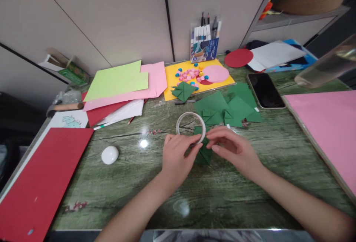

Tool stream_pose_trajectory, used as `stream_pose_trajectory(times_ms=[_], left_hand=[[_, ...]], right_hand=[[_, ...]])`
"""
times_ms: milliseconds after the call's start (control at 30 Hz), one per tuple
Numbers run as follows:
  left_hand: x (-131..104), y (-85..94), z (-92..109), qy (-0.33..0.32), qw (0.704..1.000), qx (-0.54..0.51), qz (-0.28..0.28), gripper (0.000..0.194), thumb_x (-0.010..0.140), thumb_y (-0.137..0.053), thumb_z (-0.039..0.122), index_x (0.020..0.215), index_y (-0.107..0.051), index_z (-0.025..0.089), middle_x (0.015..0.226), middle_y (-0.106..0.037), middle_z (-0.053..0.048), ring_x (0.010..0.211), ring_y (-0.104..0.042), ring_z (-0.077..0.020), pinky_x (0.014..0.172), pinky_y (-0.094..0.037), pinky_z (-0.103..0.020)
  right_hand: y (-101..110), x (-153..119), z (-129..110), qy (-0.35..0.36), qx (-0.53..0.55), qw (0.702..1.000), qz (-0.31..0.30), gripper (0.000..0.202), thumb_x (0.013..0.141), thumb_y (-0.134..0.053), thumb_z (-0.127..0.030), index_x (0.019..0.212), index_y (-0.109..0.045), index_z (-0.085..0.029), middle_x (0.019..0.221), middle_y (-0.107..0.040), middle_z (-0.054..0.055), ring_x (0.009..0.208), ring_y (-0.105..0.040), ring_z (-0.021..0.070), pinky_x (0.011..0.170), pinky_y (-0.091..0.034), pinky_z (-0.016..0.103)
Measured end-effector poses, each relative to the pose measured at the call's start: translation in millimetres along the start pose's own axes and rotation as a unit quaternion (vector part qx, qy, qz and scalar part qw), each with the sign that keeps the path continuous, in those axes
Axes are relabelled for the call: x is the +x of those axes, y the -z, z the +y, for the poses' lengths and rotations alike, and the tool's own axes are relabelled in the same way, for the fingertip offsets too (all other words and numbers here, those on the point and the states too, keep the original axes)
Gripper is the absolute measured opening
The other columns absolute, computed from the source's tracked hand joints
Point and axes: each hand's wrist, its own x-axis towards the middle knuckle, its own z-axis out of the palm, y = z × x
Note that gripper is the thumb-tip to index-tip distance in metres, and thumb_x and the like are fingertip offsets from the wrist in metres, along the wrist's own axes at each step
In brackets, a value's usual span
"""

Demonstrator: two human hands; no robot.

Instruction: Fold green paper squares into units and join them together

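Observation:
My left hand (178,156) grips a white roll of tape (180,120) at its near right edge, between thumb and fingers. The roll is tilted up above the table. My right hand (236,149) is beside the roll's right edge, its fingers curved, with a gap between thumb and forefinger. Whether its fingertips touch the tape I cannot tell. Beneath the roll and the fingertips lies a folded dark green paper piece (204,157), partly hidden. Just beyond are more green paper sheets (214,103), some folded. A green folded paper shape (183,92) rests on a yellow sheet (171,75).
Small pink and blue balls (189,74) and a pink paper disc (216,73) lie on the yellow sheet. A marker box (204,49) stands behind. A phone (265,90) is at right, a white egg-shaped thing (110,155) at left, near red card (44,182).

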Motion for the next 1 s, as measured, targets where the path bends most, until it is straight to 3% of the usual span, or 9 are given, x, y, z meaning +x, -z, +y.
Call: stream_pose_trajectory(times_ms=[100, 333, 600, 733, 867, 1000], left_hand=[[0.0, 1.2, 0.1, -0.003, 1.000, 0.005, 0.003, 0.013, 0.079, -0.061, 0.022, 0.091, -0.064, 0.021, 0.074, -0.069, 0.002, 0.066, -0.059, -0.0111, 0.067, -0.034, -0.030], [-0.4, 2.9, 0.7, -0.026, 0.999, 0.016, 0.017, 0.013, 0.080, -0.060, 0.020, 0.093, -0.063, 0.021, 0.073, -0.068, 0.001, 0.065, -0.058, -0.0113, 0.066, -0.034, -0.030], [-1.3, 3.2, 3.0, -0.034, 0.999, 0.033, 0.009, 0.013, 0.080, -0.059, 0.021, 0.092, -0.064, 0.021, 0.070, -0.067, 0.001, 0.063, -0.056, -0.0116, 0.064, -0.033, -0.030], [-0.5, 3.7, 3.2, -0.034, 0.999, 0.032, 0.004, 0.013, 0.080, -0.059, 0.021, 0.092, -0.064, 0.020, 0.071, -0.068, 0.001, 0.063, -0.056, -0.0115, 0.064, -0.033, -0.030], [-0.7, 2.0, 1.1, -0.042, 0.998, 0.037, -0.018, 0.014, 0.081, -0.058, 0.021, 0.094, -0.063, 0.020, 0.074, -0.069, 0.000, 0.064, -0.055, -0.0118, 0.063, -0.032, -0.030], [-2.9, -1.2, -1.6, -0.054, 0.997, 0.053, -0.032, 0.014, 0.082, -0.056, 0.023, 0.092, -0.064, 0.019, 0.071, -0.069, 0.000, 0.063, -0.055, -0.0123, 0.061, -0.031, -0.030]], right_hand=[[0.0, -0.3, 1.2, 0.006, -0.013, 1.000, 0.013, 0.032, 0.082, -0.056, -0.017, 0.111, -0.057, -0.031, 0.101, -0.051, 0.003, 0.079, -0.061, 0.0130, 0.076, -0.050, 0.032], [-0.8, -2.5, 1.1, 0.030, -0.033, 0.999, -0.002, 0.033, 0.083, -0.054, -0.017, 0.111, -0.059, -0.034, 0.108, -0.049, 0.003, 0.078, -0.060, 0.0117, 0.076, -0.051, 0.032], [2.5, 0.3, -1.3, 0.035, -0.078, 0.996, 0.026, 0.017, 0.080, -0.059, -0.019, 0.092, -0.067, -0.028, 0.098, -0.055, 0.005, 0.092, -0.057, 0.0188, 0.074, -0.051, 0.035], [4.6, 0.4, 1.2, 0.053, -0.130, 0.986, 0.088, 0.009, 0.080, -0.059, -0.017, 0.080, -0.064, -0.025, 0.093, -0.056, 0.004, 0.090, -0.056, 0.0186, 0.074, -0.050, 0.034], [2.6, -2.6, 3.3, 0.130, -0.262, 0.949, 0.117, 0.027, 0.079, -0.058, -0.011, 0.101, -0.062, -0.026, 0.103, -0.055, 0.006, 0.089, -0.057, 0.0175, 0.077, -0.048, 0.035], [0.8, -4.3, 7.9, 0.255, -0.424, 0.866, 0.074, 0.048, 0.078, -0.058, -0.007, 0.119, -0.054, -0.029, 0.115, -0.057, 0.008, 0.095, -0.058, 0.0199, 0.080, -0.044, 0.038]])
